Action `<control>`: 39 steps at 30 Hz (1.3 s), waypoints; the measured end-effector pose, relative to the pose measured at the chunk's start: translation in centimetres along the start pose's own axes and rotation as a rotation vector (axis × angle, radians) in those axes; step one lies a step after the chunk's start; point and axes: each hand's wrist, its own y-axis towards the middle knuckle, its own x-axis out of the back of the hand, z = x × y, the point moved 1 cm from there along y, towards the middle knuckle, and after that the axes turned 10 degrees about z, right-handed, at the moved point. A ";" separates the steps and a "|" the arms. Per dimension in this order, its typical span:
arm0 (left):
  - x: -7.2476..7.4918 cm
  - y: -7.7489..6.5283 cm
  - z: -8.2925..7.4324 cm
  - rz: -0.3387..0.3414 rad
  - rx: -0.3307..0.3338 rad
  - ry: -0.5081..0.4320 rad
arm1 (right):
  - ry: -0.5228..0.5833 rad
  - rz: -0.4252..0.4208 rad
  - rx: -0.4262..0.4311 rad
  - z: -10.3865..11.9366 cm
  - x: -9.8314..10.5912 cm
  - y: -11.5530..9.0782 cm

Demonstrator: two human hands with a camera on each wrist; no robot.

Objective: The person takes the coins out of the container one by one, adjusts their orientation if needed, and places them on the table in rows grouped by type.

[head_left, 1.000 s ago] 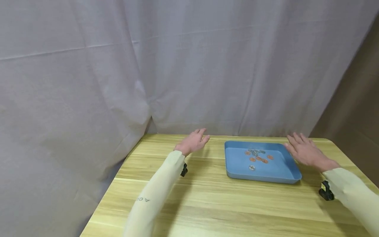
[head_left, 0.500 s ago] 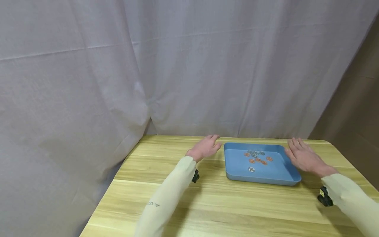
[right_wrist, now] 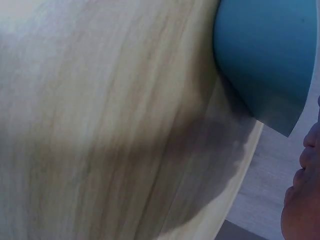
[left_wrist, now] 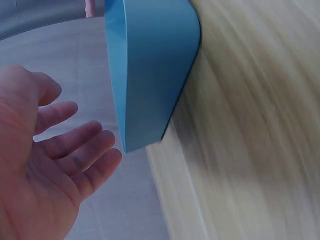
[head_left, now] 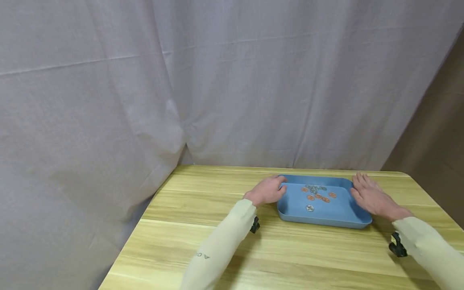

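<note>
A shallow blue tray lies on the wooden table, with silver coins and copper coins scattered on its floor. One silver coin lies apart, nearer the front wall. My left hand is at the tray's left rim, its fingertips overlapping the far left corner in the head view. In the left wrist view its fingers are relaxed, slightly bent, and the palm holds nothing. My right hand is over the right rim with fingers extended. Only the edge of that hand shows in the right wrist view.
The wooden table stretches in front of the tray and to its left. A grey curtain hangs behind the table's back edge, and a brown panel stands at the right.
My left hand has moved right and slightly down, from the table's left part to the tray's left rim. The right hand has sunk a little at the right rim.
</note>
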 end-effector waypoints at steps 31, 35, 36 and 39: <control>-5.4 3.4 -6.0 0.112 0.140 -0.149 | -0.035 0.061 -0.063 0.6 -1.0 0.6; -5.9 3.6 -6.2 0.113 0.183 -0.174 | -0.030 0.059 -0.065 0.8 -1.2 0.7; -6.0 3.6 -6.3 0.113 0.192 -0.184 | -0.031 0.058 -0.067 0.9 -1.3 0.7; -6.2 3.7 -6.3 0.112 0.211 -0.204 | -0.038 0.050 -0.071 0.9 -1.5 0.6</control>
